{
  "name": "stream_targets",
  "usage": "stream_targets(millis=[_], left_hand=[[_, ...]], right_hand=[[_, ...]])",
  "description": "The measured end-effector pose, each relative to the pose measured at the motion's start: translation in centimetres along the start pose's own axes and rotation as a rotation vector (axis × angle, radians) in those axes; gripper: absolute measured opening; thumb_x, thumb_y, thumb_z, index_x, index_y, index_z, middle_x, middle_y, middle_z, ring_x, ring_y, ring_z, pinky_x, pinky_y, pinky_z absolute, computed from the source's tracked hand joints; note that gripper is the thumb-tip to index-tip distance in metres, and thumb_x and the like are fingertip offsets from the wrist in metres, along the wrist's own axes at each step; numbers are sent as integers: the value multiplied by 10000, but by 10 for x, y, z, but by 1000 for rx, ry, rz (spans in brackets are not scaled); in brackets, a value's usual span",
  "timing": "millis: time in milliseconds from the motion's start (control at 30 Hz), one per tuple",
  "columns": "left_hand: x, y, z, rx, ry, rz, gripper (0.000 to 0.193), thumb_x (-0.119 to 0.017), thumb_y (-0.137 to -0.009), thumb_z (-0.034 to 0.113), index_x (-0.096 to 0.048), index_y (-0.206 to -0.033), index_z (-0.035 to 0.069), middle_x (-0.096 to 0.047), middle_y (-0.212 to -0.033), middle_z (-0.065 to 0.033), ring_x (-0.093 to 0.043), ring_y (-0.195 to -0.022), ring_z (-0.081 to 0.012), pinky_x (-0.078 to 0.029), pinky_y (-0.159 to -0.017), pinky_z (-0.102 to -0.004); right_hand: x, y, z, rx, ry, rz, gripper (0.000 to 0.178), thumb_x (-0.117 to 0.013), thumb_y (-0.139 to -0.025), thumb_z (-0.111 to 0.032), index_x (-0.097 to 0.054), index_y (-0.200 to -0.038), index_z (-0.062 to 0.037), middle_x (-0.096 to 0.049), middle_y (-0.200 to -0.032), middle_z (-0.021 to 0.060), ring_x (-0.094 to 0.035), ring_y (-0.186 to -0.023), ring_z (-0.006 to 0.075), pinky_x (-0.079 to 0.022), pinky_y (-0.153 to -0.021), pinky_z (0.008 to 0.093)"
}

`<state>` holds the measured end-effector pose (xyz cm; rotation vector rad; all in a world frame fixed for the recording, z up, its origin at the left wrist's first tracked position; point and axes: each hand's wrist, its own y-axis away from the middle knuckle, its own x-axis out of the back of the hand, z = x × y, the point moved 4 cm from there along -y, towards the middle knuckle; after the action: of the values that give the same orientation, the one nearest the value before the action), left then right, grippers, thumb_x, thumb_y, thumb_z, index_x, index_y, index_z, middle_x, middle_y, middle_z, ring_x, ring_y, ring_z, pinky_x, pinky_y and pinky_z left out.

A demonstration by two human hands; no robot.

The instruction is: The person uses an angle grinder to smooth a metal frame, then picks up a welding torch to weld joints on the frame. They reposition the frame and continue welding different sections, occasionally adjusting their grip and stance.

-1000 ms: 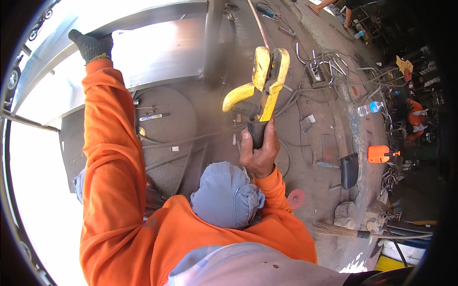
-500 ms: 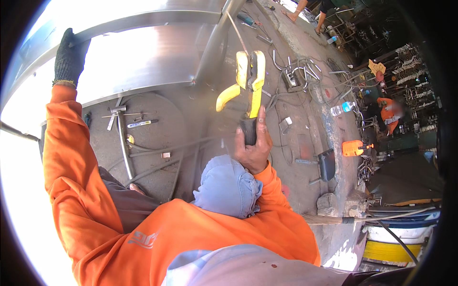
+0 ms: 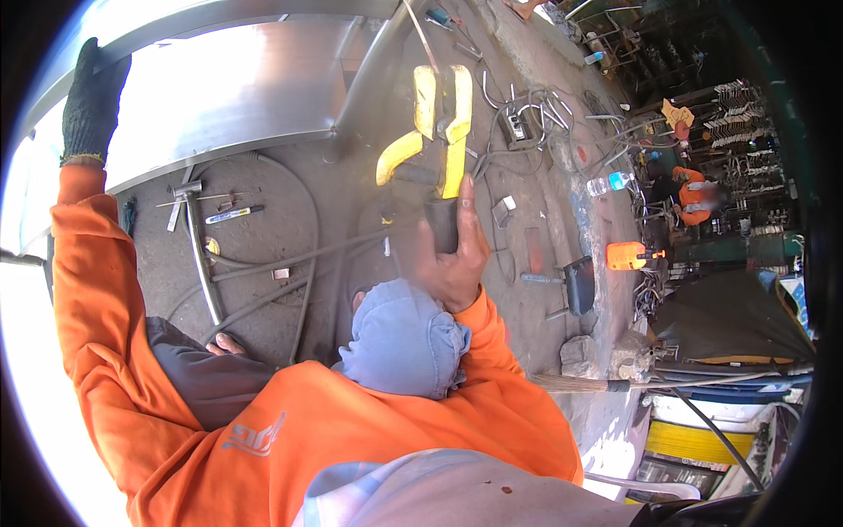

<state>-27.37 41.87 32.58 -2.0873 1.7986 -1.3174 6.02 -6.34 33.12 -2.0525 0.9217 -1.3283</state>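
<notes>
My left hand (image 3: 91,114), in a dark knitted glove, grips a shiny metal rail (image 3: 202,19) at the upper left. Its fingertips reach past the rail's edge. Bare and partly blurred, my right hand (image 3: 457,268) is closed round the black handle of a yellow welding electrode holder (image 3: 452,132), one finger lying along it. A thin welding rod (image 3: 420,33) sticks up from the jaws towards a metal post (image 3: 373,79) of the frame. Below the right hand, a rounded blue cloth cap (image 3: 404,338) covers part of the view in front of my orange sleeves.
A hammer (image 3: 204,263), a marker pen (image 3: 235,213) and looping cables (image 3: 307,255) lie on the floor at left. Towards the right are bent metal tubes (image 3: 544,110), a water bottle (image 3: 608,184), an orange bottle (image 3: 628,256) and a broom (image 3: 580,384). Another person (image 3: 698,198) is farther off.
The whole view has shifted, so most things appear farther left and the frame a little higher. Both hands keep their holds, and the rod still points up towards the post.
</notes>
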Motion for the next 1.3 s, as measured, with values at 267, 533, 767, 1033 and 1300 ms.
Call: stream_targets(millis=[267, 533, 767, 1033, 1300], left_hand=[[-16, 3, -6, 277, 438, 17, 651, -670, -1009, 310, -393, -1527, 28, -766, -1054, -117, -672, -731, -192, -572, -758, -332], [-10, 5, -6, 412, 588, 15, 676, -697, -993, 328, -402, -1525, 36, -757, -1051, -120, -635, -635, -170, -550, -601, -320], [-13, 6, -8, 335, 507, -3, 623, -702, -987, 243, -427, -1521, 75, -745, -1092, -118, -655, -670, -176, -584, -642, -314], [-12, 5, -9, 240, 256, -79, 431, -632, -969, 50, -575, -1387, 134, -680, -983, -30, -675, -827, -179, -464, -1089, -365], [17, -2, -6, 593, 645, -52, 404, -648, -960, 56, -599, -1351, 142, -686, -967, -26, -689, -845, -193, -500, -1094, -369]], right_hand=[[-6, 4, 7, -93, -60, -31, 763, -697, -822, 27, -396, -1518, 116, -634, -1232, 303, -694, -1072, 383, -554, -921, 385], [-4, 5, 8, -91, -64, -18, 758, -702, -819, 17, -400, -1505, 131, -632, -1241, 324, -691, -1105, 413, -547, -947, 400], [-7, 4, 11, -82, -50, -17, 738, -695, -831, -1, -403, -1494, 143, -607, -1300, 346, -656, -1181, 447, -515, -1024, 427], [-16, 8, 24, -213, -165, -45, 723, -681, -849, -11, -392, -1488, 164, -567, -1363, 361, -621, -1249, 436, -505, -1043, 428], [-17, 8, 26, -189, -196, -27, 732, -688, -843, -14, -392, -1487, 165, -587, -1339, 351, -636, -1231, 427, -509, -1032, 420]])
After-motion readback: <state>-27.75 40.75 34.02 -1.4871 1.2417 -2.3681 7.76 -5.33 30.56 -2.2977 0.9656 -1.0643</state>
